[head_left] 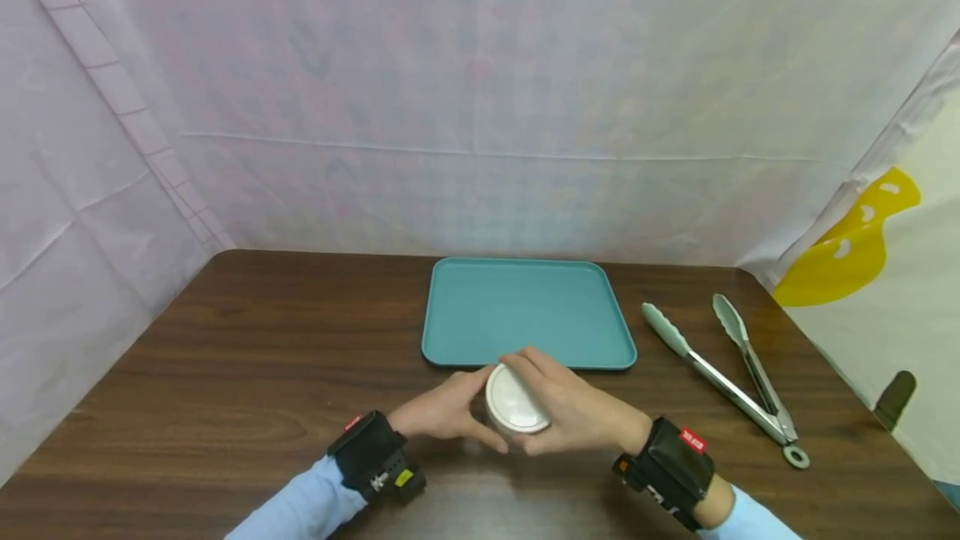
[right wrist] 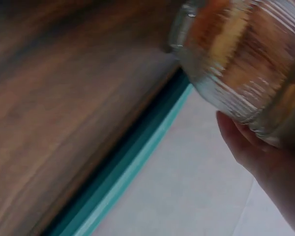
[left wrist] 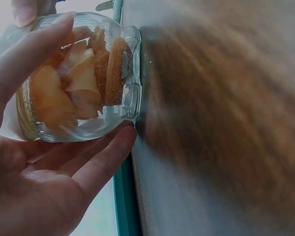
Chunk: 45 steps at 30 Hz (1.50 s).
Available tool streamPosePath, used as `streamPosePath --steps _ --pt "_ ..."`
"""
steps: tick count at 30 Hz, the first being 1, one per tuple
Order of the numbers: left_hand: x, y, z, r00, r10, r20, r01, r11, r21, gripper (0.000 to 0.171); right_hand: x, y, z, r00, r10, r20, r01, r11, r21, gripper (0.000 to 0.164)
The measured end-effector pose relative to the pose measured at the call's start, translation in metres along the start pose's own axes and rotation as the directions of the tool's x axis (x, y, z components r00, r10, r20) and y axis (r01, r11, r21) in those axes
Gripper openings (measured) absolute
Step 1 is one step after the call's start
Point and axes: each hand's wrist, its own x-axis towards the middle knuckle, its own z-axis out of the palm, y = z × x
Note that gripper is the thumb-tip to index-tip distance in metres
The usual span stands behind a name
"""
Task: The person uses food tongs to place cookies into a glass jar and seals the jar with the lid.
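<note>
A ribbed glass jar [left wrist: 83, 83] with a white lid [head_left: 516, 400] stands on the table, just in front of the tray. Golden-brown pieces fill much of it, seen through the glass in both wrist views. My left hand [head_left: 442, 408] holds the jar from the left side, thumb on the near side and fingers around the far side. From the right, my right hand [head_left: 573, 408] grips the jar at the lid, its fingers curved over the far edge and its thumb at the near edge. The right palm hides part of the lid.
Behind the jar lies a teal tray [head_left: 525, 311] on the dark wooden table [head_left: 262, 357]. Tongs [head_left: 738, 394] with pale green tips lie spread to the right. White cloth [head_left: 480, 107] hangs along the table's back edge.
</note>
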Motion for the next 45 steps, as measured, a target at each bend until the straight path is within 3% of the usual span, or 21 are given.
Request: streamPosePath --steps 6,14,28,34,39,42,45 --pt "0.000 0.001 -0.002 1.000 -0.002 0.002 0.002 1.000 -0.008 0.097 -0.001 0.003 0.006 0.998 -0.015 -0.057 0.013 0.999 -0.036 0.080" --pt "0.000 0.001 -0.003 1.000 0.015 0.004 -0.015 1.000 -0.003 0.100 0.002 0.007 0.007 0.994 -0.071 -0.078 0.072 0.997 0.013 0.074" --pt "-0.002 0.001 -0.005 1.000 0.012 -0.002 -0.012 0.998 0.066 0.089 0.009 0.013 0.002 0.993 -0.114 -0.009 0.114 0.981 0.156 0.078" --pt "-0.002 0.001 -0.003 1.000 -0.010 0.001 0.010 0.998 0.058 0.090 0.004 0.006 0.003 0.999 -0.034 -0.023 0.034 0.999 0.005 0.081" --pt "-0.001 0.001 0.000 0.999 -0.032 0.009 0.031 0.998 0.050 0.093 -0.004 -0.005 0.009 0.994 0.026 -0.105 -0.044 0.985 -0.169 0.093" --pt "-0.001 0.001 0.000 0.999 -0.033 0.001 0.033 0.999 0.036 0.092 -0.007 -0.009 0.011 0.989 0.028 -0.147 -0.059 0.976 -0.210 0.091" --pt "0.000 0.001 -0.001 1.000 -0.026 -0.005 0.027 0.999 0.027 0.093 -0.007 -0.009 0.010 0.989 0.021 -0.144 -0.047 0.983 -0.176 0.082"
